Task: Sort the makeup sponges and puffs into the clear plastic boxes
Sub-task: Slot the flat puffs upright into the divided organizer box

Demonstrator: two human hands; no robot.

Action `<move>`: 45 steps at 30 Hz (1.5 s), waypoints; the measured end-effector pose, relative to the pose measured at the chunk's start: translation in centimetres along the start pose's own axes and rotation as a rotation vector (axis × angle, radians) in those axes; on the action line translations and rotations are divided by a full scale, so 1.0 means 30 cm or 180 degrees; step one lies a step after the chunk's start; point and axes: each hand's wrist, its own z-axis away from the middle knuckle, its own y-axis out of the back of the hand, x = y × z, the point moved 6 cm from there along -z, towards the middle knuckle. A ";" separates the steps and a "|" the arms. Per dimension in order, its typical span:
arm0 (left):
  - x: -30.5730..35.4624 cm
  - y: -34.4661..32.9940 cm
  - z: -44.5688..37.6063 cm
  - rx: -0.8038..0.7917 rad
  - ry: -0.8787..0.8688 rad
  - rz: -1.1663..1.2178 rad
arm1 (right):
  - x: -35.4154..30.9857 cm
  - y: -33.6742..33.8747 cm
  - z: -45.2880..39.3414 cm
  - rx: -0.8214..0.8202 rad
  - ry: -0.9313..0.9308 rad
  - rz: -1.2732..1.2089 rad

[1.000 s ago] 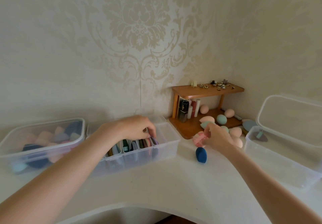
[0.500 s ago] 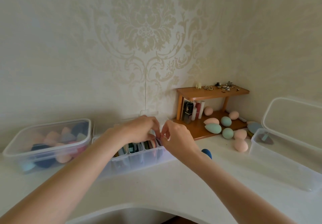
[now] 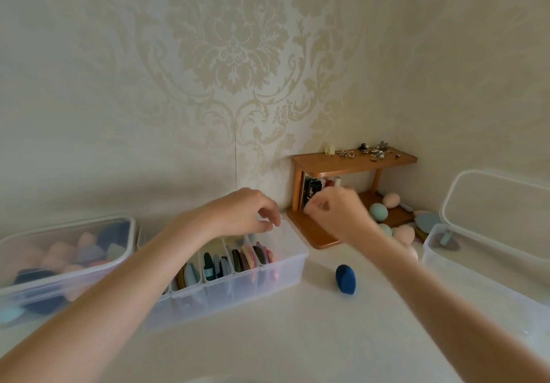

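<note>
My left hand [image 3: 247, 213] hovers over the back rim of the divided clear box [image 3: 287, 269], fingers loosely curled and holding nothing. Flat puffs [image 3: 253, 256] stand on edge in its compartments. My right hand [image 3: 339, 213] is blurred, in the air between that box and the wooden shelf [image 3: 354, 161], with nothing visible in it. A dark blue sponge [image 3: 345, 279] lies on the counter below it. Teal [image 3: 378, 212] and pink sponges [image 3: 404, 233] lie on and beside the shelf's base. The left clear box [image 3: 126, 233] holds several sponges.
A third clear box [image 3: 446, 266] at the right has its lid [image 3: 491, 204] tipped up and a grey puff [image 3: 445, 244] inside. A grey-blue puff [image 3: 427, 222] leans beside it. Small trinkets lie on the shelf top, bottles beneath. Walls close the corner.
My right hand carried a pink puff from near the shelf to the divided box, let it go there, and now swings back right, empty. My left hand stayed at the box.
</note>
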 end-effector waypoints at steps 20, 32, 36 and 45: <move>0.159 -0.132 -0.300 -0.0343 -0.0471 0.0071 | 0.821 0.076 -0.034 -0.1257 -0.1305 0.2198; 0.153 -0.114 -0.249 -0.0277 -0.0307 -0.0002 | 0.636 0.228 -0.067 0.0148 -0.1114 0.1261; 0.107 -0.090 -0.185 -0.0188 -0.0171 0.0031 | 0.359 0.229 -0.070 0.0711 -0.0526 -0.0313; -0.057 -0.081 0.027 -0.0067 0.0203 0.0120 | -0.038 -0.102 0.070 0.0300 0.0081 -0.0906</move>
